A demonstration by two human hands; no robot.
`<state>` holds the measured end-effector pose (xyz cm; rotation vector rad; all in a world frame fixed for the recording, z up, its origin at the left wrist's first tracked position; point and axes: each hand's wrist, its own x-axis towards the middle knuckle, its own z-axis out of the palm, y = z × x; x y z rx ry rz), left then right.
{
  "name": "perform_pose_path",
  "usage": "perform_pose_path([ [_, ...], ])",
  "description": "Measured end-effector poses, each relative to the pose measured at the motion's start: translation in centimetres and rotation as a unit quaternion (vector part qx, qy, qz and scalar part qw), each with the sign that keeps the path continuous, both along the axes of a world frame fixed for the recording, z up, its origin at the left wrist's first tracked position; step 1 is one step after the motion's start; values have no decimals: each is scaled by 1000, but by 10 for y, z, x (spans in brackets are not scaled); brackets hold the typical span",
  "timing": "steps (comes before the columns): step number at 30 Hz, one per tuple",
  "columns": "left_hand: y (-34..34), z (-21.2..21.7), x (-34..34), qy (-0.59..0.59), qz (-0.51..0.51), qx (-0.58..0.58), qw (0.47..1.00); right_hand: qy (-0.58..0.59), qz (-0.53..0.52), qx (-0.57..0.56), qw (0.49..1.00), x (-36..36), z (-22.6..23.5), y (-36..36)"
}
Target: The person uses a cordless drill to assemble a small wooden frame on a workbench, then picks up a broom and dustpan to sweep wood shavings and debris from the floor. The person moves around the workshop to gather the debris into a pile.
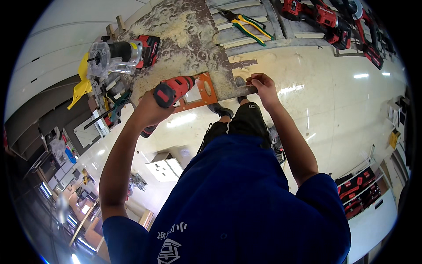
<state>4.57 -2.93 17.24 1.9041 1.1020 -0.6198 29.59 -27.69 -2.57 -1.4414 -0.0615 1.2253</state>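
My left hand [151, 110] is wrapped round the grip of a red and black cordless drill [173, 91]. The drill is tilted, its front end pointing right and away from me. Beneath it, an orange flat template [200, 94] with cut-outs lies at the near edge of the dusty workbench [182, 33]. At the bench's right corner, my right hand [266, 90] has its thumb and fingers pinched together. Whatever they hold, if anything, is too small to name.
A trim router [118, 55] with a clear guard stands on the bench's left, beside a yellow piece [81, 86]. Pliers [246, 26] with green and yellow handles lie on a slatted surface at the back. Several red power tools [327, 20] sit at the far right.
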Motion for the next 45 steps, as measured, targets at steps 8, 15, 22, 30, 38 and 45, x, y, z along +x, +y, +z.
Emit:
perform_pose_path([
  [8, -6, 5, 2, 5, 77, -1, 997, 21, -30, -4, 999, 2, 12, 1],
  [15, -13, 17, -18, -138, 219, -119, 959, -409, 16, -27, 912, -4, 43, 6],
  [22, -56, 7, -99, -197, 301, -16, 933, -605, 258, 115, 744, -56, 75, 103],
  [30, -159, -8, -210, -179, 492, 1, 852, -592, 403, 119, 688, -65, 60, 148],
  [38, -223, -41, -268, -206, 590, -4, 780, -503, 426, 99, 746, -67, 82, 187],
  [45, -243, -53, -299, -217, 624, -10, 751, -663, 353, 21, 660, -107, 85, 225],
])
